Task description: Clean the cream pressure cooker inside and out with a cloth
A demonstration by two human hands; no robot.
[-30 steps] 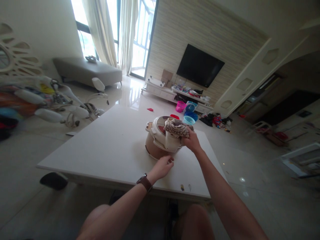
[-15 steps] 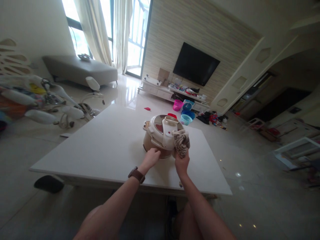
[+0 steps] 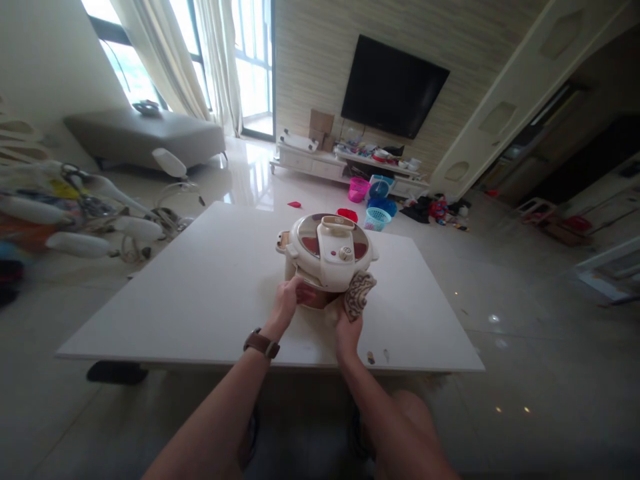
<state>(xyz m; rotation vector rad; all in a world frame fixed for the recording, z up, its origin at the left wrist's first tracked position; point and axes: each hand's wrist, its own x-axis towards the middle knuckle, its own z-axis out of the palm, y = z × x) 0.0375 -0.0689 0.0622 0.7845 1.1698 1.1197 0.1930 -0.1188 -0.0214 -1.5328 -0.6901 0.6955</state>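
Observation:
A cream and brown rice cooker (image 3: 325, 252) stands on a white table (image 3: 210, 300), its lid down. My left hand (image 3: 286, 301), with a brown watch on the wrist, grips the cooker's near left side. My right hand (image 3: 346, 321) holds a brown patterned cloth (image 3: 358, 293) pressed against the cooker's front, low on the right.
Two small objects (image 3: 377, 357) lie near the table's front edge. A fallen drying rack (image 3: 90, 213) with clutter sits on the floor at left. Coloured baskets (image 3: 373, 207) stand beyond the table, before a low TV stand (image 3: 345, 170) and wall TV (image 3: 393, 87). A grey bench (image 3: 145, 137) is by the window.
My right hand has brought the cloth down from the lid's top to the cooker's lower front. My left hand has moved from the table edge onto the cooker's side.

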